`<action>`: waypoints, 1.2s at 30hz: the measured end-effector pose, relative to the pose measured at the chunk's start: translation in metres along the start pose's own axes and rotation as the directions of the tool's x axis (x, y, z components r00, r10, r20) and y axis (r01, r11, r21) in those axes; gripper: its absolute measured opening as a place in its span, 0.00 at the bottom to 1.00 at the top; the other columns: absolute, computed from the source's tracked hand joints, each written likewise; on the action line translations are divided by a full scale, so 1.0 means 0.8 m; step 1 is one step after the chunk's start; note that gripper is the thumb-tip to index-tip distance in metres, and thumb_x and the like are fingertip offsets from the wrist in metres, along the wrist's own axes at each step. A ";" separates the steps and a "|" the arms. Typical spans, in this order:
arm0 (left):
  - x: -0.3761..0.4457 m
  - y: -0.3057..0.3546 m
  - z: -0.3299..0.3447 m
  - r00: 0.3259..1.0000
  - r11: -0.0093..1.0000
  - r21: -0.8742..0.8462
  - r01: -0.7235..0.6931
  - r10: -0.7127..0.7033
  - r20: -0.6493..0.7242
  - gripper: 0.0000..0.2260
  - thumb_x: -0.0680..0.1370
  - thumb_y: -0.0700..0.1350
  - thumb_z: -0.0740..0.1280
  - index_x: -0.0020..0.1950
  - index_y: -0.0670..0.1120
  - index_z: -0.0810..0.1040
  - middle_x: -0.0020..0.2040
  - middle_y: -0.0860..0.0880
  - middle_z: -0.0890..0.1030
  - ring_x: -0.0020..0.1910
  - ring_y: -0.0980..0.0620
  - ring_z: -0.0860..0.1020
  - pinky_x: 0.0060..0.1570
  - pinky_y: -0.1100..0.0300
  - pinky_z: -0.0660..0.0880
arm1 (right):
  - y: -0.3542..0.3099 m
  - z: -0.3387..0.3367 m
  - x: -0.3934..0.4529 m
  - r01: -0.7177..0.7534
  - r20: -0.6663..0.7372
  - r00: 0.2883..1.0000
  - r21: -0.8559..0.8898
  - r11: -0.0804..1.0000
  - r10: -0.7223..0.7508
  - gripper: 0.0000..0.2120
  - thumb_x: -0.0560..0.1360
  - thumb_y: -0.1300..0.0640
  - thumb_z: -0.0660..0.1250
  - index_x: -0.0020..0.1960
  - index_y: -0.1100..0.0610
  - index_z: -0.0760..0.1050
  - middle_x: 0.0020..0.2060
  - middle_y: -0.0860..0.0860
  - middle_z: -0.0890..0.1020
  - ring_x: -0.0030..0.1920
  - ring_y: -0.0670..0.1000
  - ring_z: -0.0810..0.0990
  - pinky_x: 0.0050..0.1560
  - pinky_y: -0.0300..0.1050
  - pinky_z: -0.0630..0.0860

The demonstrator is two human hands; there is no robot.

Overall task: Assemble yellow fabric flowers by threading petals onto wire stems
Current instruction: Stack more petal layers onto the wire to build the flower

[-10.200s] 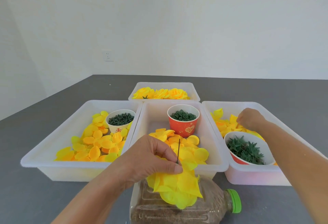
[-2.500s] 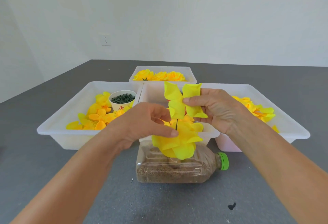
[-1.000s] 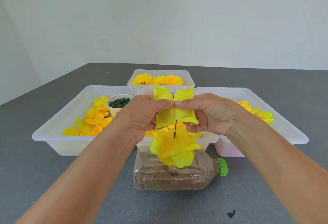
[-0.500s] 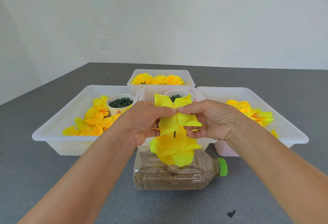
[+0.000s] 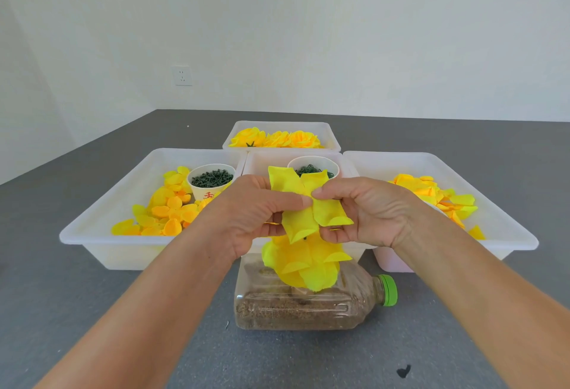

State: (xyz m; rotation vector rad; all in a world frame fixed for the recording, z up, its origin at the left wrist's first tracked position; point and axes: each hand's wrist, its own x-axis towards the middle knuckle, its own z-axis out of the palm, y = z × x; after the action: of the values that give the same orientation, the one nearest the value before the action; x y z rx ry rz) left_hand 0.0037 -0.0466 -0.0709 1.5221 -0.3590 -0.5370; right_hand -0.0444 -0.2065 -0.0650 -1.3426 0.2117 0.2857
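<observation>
Left hand [image 5: 251,216] and right hand [image 5: 367,212] both pinched on petal piece [image 5: 303,203], just above stacked petals [image 5: 303,262] on wire stem [image 5: 305,238] — tip barely visible below. Best kept centred, pushed straight down — no tearing.

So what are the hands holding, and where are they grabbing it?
Both the left hand and right hand pinch a yellow petal piece near its middle, thumbs on top, just above the half-made flower.
</observation>
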 end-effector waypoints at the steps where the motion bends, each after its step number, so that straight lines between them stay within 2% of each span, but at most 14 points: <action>1: 0.000 0.000 0.000 1.000 1.000 0.010 -0.009 0.009 -0.002 0.09 0.70 0.35 0.71 0.49 0.42 0.82 0.44 0.44 0.84 0.40 0.48 0.82 0.45 0.53 0.80 | 0.000 0.000 0.000 0.009 -0.006 1.000 -0.004 1.000 -0.009 0.05 0.71 0.63 0.67 0.42 0.55 0.78 0.34 0.51 0.83 0.32 0.50 0.81 0.32 0.41 0.77; 4: -0.002 0.000 -0.001 1.000 1.000 0.005 -0.019 0.019 0.001 0.09 0.69 0.34 0.72 0.47 0.42 0.82 0.42 0.45 0.85 0.39 0.49 0.83 0.43 0.55 0.81 | 0.001 -0.001 0.000 0.020 -0.013 1.000 -0.006 1.000 -0.020 0.06 0.71 0.63 0.66 0.41 0.54 0.78 0.33 0.50 0.83 0.31 0.48 0.82 0.32 0.41 0.78; 8: -0.002 -0.002 0.000 1.000 1.000 -0.030 0.008 -0.008 0.008 0.08 0.70 0.38 0.71 0.49 0.42 0.82 0.45 0.43 0.85 0.42 0.47 0.83 0.46 0.52 0.80 | 0.003 -0.001 0.003 0.006 -0.012 1.000 -0.031 1.000 -0.006 0.06 0.68 0.62 0.68 0.43 0.52 0.77 0.35 0.50 0.82 0.34 0.48 0.81 0.35 0.41 0.78; 11: -0.002 -0.004 0.001 1.000 0.999 -0.043 0.030 -0.030 -0.005 0.04 0.72 0.39 0.70 0.46 0.43 0.81 0.40 0.45 0.85 0.38 0.49 0.82 0.44 0.54 0.80 | 0.005 0.000 0.006 -0.017 -0.037 0.999 -0.058 0.998 0.015 0.05 0.71 0.62 0.66 0.44 0.52 0.76 0.34 0.50 0.82 0.34 0.48 0.81 0.37 0.42 0.75; 14: -0.002 -0.004 0.002 0.999 0.998 -0.046 0.046 -0.046 -0.006 0.03 0.73 0.40 0.69 0.45 0.43 0.81 0.37 0.46 0.84 0.34 0.51 0.82 0.38 0.56 0.81 | 0.006 -0.001 0.006 -0.026 -0.047 0.999 -0.057 0.998 0.023 0.05 0.72 0.61 0.66 0.43 0.52 0.77 0.32 0.49 0.83 0.31 0.47 0.81 0.33 0.41 0.76; 17: -0.001 -0.004 0.000 0.999 0.999 -0.013 0.051 -0.051 -0.020 0.03 0.74 0.40 0.69 0.45 0.43 0.81 0.37 0.47 0.84 0.34 0.51 0.82 0.38 0.56 0.81 | 0.005 0.000 0.005 -0.024 -0.054 0.998 -0.056 0.998 0.021 0.04 0.72 0.62 0.66 0.44 0.53 0.77 0.31 0.50 0.82 0.29 0.47 0.81 0.29 0.39 0.76; 20: -0.003 -0.005 0.000 0.998 0.997 0.037 0.063 -0.062 -0.032 0.02 0.74 0.40 0.69 0.44 0.43 0.81 0.37 0.46 0.84 0.35 0.50 0.81 0.39 0.55 0.80 | 0.006 0.000 0.004 -0.035 -0.078 0.997 -0.078 0.996 0.029 0.04 0.72 0.62 0.67 0.43 0.54 0.76 0.30 0.51 0.81 0.27 0.48 0.78 0.27 0.38 0.76; 23: -0.006 -0.006 0.001 0.996 0.995 0.063 0.076 -0.073 -0.046 0.02 0.74 0.40 0.68 0.45 0.43 0.81 0.36 0.46 0.84 0.33 0.50 0.81 0.34 0.57 0.80 | 0.007 -0.001 0.003 -0.065 -0.126 0.991 -0.142 0.988 0.047 0.03 0.71 0.61 0.69 0.40 0.55 0.76 0.28 0.51 0.81 0.25 0.48 0.77 0.26 0.37 0.76; 27: -0.006 -0.010 0.001 0.995 0.985 0.160 0.068 -0.054 -0.085 0.05 0.74 0.40 0.69 0.48 0.42 0.81 0.43 0.43 0.84 0.39 0.48 0.80 0.46 0.54 0.79 | 0.011 -0.002 0.004 -0.089 -0.150 0.987 -0.190 0.978 0.061 0.02 0.71 0.60 0.70 0.41 0.55 0.77 0.29 0.50 0.82 0.25 0.48 0.79 0.27 0.36 0.75; 28: -0.007 -0.010 0.001 0.994 0.981 0.185 0.062 -0.045 -0.098 0.04 0.73 0.40 0.70 0.47 0.43 0.82 0.43 0.43 0.84 0.40 0.48 0.79 0.47 0.55 0.77 | 0.011 -0.002 0.004 -0.092 -0.150 0.987 -0.198 0.976 0.063 0.02 0.71 0.60 0.70 0.41 0.55 0.77 0.29 0.50 0.82 0.25 0.48 0.79 0.27 0.36 0.75; 30: -0.007 -0.009 0.001 0.993 0.972 0.230 0.049 -0.023 -0.116 0.02 0.73 0.43 0.71 0.41 0.46 0.82 0.37 0.48 0.83 0.37 0.52 0.77 0.42 0.60 0.75 | 0.011 -0.003 0.003 -0.094 -0.151 0.987 -0.209 0.973 0.063 0.02 0.70 0.60 0.71 0.40 0.55 0.78 0.30 0.50 0.82 0.27 0.48 0.79 0.28 0.36 0.74; 32: -0.005 -0.007 0.000 0.988 0.963 0.265 0.047 -0.005 -0.154 0.07 0.72 0.45 0.71 0.34 0.49 0.80 0.29 0.53 0.80 0.33 0.55 0.75 0.37 0.63 0.72 | 0.010 -0.003 0.002 -0.094 -0.148 0.987 -0.221 0.971 0.062 0.03 0.70 0.61 0.71 0.40 0.55 0.78 0.30 0.50 0.82 0.28 0.48 0.78 0.28 0.35 0.74; 34: -0.003 -0.007 -0.002 0.981 0.959 0.279 0.052 0.002 -0.192 0.10 0.71 0.45 0.72 0.30 0.48 0.78 0.29 0.51 0.78 0.34 0.54 0.74 0.39 0.61 0.70 | 0.007 -0.002 0.002 -0.091 -0.148 0.987 -0.223 0.971 0.059 0.04 0.70 0.62 0.71 0.40 0.55 0.77 0.29 0.50 0.82 0.28 0.48 0.78 0.27 0.35 0.73; 36: -0.002 -0.006 -0.003 0.979 0.956 0.288 0.065 -0.005 -0.204 0.10 0.70 0.45 0.72 0.29 0.48 0.78 0.33 0.47 0.78 0.37 0.52 0.74 0.42 0.59 0.70 | 0.004 -0.002 0.002 -0.077 -0.152 0.987 -0.236 0.969 0.041 0.05 0.69 0.63 0.71 0.40 0.54 0.77 0.29 0.49 0.81 0.27 0.48 0.78 0.26 0.35 0.72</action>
State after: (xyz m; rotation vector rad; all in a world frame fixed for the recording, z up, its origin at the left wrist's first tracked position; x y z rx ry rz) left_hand 0.0031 -0.0435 -0.0756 1.8562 -0.2622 -0.3623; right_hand -0.0441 -0.2075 -0.0686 -1.6022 0.3497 0.2693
